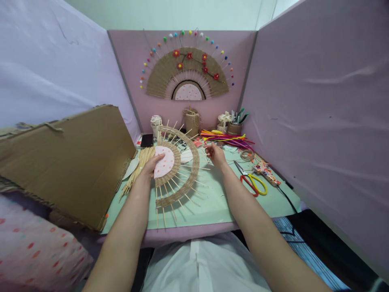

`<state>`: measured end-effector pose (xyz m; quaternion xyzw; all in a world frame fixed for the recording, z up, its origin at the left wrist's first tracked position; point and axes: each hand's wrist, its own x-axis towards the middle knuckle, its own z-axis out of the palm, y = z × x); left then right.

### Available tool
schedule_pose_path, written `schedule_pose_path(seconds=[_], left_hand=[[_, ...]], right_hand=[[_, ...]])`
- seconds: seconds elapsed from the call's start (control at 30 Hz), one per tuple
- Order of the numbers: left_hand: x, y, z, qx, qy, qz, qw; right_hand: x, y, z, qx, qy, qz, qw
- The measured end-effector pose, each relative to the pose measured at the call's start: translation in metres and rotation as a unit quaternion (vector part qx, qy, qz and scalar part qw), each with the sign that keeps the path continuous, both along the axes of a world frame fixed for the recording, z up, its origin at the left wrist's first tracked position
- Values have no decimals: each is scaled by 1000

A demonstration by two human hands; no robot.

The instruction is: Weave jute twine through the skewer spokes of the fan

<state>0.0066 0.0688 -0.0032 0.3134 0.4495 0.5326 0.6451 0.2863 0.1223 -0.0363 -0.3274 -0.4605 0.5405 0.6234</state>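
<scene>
My left hand (152, 165) grips a half-round woven fan (196, 166), thumb on its pink-dotted white centre and the other fingers hidden behind. The fan is turned on its side, its straight edge to the left. Two bands of brown twine cross its thin wooden sticks, which poke out past the outer band. Just right of the fan's outer edge, my right hand (215, 154) is closed in a pinch. Whatever lies between its fingertips is too small to make out. The two hands are apart.
Scissors (253, 182) and a glue gun (266, 173) lie on the right; loose sticks (141, 162) on the left beside a leaning cardboard sheet (69, 162). Colourful pipe cleaners (227, 138), a twine roll (192, 123) and a jar (156, 123) stand behind. A finished fan (194, 65) hangs on the back panel.
</scene>
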Motion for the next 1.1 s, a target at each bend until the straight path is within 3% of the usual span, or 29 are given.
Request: schedule_pose_path(seconds=[0.2, 0.57, 0.8, 0.97, 1.1], left_hand=[[3, 1, -3, 21, -14, 3, 1000], [1, 2, -5, 53, -8, 23, 998], [0, 2, -2, 40, -7, 37, 998], [0, 2, -2, 32, -3, 46, 998], [0, 2, -1, 36, -2, 56, 998]], right_hand=[[-4, -6, 1, -36, -34, 85, 995], [-2, -6, 1, -22, -34, 53, 998], [0, -6, 2, 24, -94, -53, 994], [1, -9, 4, 89, -172, -178, 965], [1, -11, 4, 102, -200, -220, 949]])
